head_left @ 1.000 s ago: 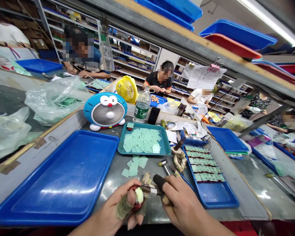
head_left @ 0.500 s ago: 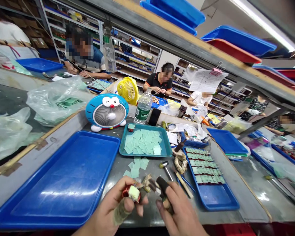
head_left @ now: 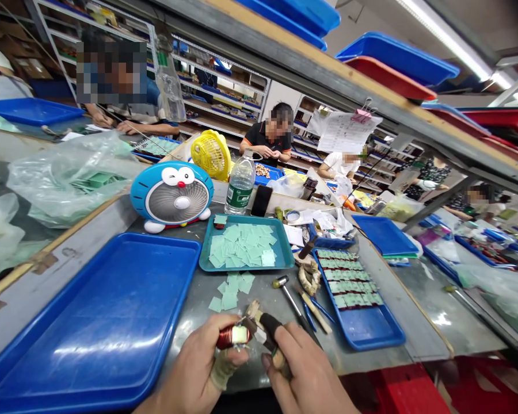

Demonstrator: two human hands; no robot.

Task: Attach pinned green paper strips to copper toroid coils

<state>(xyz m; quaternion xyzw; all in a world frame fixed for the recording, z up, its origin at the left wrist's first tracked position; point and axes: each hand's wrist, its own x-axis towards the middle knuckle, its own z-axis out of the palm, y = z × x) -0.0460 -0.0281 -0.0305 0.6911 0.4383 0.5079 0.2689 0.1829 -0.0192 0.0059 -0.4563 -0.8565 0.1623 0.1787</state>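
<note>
My left hand point(head_left: 198, 359) is closed around a small copper-wire coil point(head_left: 227, 338), its pale block-like face turned up; a wrapping covers the thumb. My right hand point(head_left: 304, 368) grips a hand tool with dark, thick handles point(head_left: 268, 325). The tool's head is close beside the coil; whether they touch I cannot tell. Just beyond the hands, loose green paper squares point(head_left: 229, 292) lie on the bench, and a teal tray point(head_left: 204, 256) holds many more. To the right are a small mallet point(head_left: 290, 296), blue-handled pliers point(head_left: 313, 315) and a blue tray point(head_left: 366, 330) with rows of coils.
A large blue tray point(head_left: 107, 310) lies on the left. Behind stand a cartoon-faced fan point(head_left: 172, 195), a water bottle point(head_left: 240, 187) and a phone point(head_left: 262, 200). An overhead shelf point(head_left: 285, 46) carries trays. Several people sit working across the bench.
The view has turned slightly right, so the scene sits further left. My left hand has tilted the coil, and its wire side shows more. Both hands keep their holds.
</note>
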